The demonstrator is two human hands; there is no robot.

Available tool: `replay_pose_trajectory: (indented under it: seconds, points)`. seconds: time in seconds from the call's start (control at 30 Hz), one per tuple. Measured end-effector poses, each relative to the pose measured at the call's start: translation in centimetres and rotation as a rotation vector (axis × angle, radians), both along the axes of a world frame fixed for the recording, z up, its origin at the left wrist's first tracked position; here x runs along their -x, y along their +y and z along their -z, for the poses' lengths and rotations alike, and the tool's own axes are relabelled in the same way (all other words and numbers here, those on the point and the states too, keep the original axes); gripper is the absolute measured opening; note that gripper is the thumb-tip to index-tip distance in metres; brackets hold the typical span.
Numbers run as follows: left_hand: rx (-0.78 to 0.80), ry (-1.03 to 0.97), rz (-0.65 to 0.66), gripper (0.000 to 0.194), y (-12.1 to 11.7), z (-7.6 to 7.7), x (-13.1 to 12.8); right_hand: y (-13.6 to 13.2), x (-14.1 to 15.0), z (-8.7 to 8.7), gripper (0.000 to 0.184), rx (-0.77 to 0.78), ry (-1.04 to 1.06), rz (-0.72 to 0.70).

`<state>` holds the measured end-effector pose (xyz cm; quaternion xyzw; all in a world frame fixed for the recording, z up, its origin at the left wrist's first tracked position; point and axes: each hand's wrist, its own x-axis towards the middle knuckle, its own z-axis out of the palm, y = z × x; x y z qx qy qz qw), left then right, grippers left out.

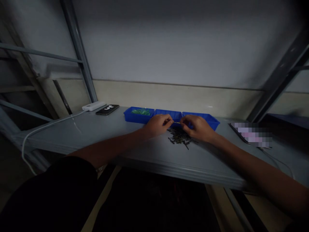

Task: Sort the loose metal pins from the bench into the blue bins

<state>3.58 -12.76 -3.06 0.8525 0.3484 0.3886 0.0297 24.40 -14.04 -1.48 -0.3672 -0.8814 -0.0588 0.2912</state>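
My left hand [158, 124] is closed in a pinch at one end of a thin brass-coloured piece [178, 122]. Its other end sits between the fingers of my right hand [196, 128], also pinched. The piece is too small to name, and my fingertips cover its ends. Just below my hands, a loose pile of small dark and brass-coloured slender parts [180, 138] lies on the grey shelf top [149, 159]. Behind my hands stand a left blue bin [135, 118] with green pieces [141, 111] in it, a middle blue bin [169, 114] and a right blue bin [212, 122], partly hidden.
On the left lie a white block-shaped device [94, 106] with a cable [51, 124] and a dark phone [103, 111] carrying white earbuds [108, 107]. A blurred-out device [251, 134] rests on the right. Metal uprights [78, 48] frame the shelf, with a wall behind.
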Motion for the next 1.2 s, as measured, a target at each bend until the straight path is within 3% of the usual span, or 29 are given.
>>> replay_pose_trajectory:
  seconds: [0.57, 0.8, 1.2]
  points:
    - [-0.003, 0.034, 0.031, 0.016, -0.08, 0.08, 0.13, 0.11, -0.02, 0.06, 0.015, 0.018, 0.010, 0.045]
    - [-0.022, 0.015, -0.003, 0.005, 0.13, 0.11, 0.02, 0.01, 0.06, -0.02, 0.020, 0.059, -0.059, 0.083]
    - [0.049, 0.012, -0.060, 0.015, -0.06, -0.04, -0.05, -0.02, -0.01, 0.05, 0.020, 0.048, -0.095, 0.079]
